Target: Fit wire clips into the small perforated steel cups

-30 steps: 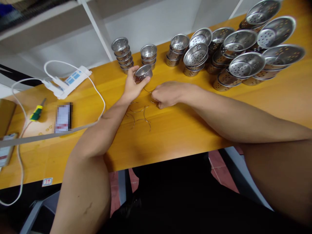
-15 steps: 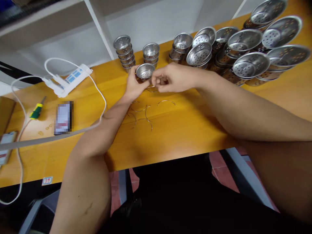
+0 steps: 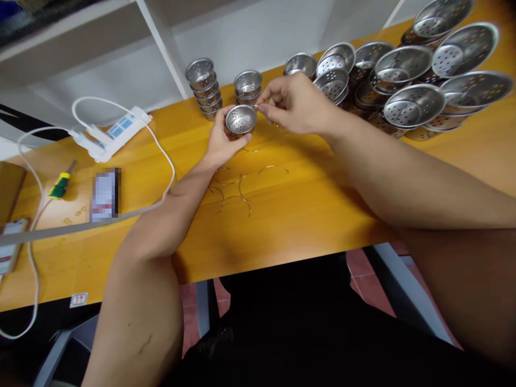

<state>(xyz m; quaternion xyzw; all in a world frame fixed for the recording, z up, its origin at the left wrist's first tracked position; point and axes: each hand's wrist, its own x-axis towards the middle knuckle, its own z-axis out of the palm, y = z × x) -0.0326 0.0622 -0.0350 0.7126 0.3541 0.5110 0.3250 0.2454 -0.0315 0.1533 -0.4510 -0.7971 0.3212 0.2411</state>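
Note:
My left hand grips a small perforated steel cup, tilted so its open mouth faces me, just above the yellow table. My right hand is pinched at the cup's right rim, fingers closed on a thin wire piece that is barely visible. Several curved wire handles lie loose on the table below my hands.
Two stacks of small steel cups stand at the back. Many larger perforated steel bowls are piled at the back right. A white power strip with cable, a green-yellow screwdriver and a phone lie at the left.
My right hand rose from the wire pile on the table, closed on a wire, and moved up to the cup's rim. My left hand tilted the cup toward me.

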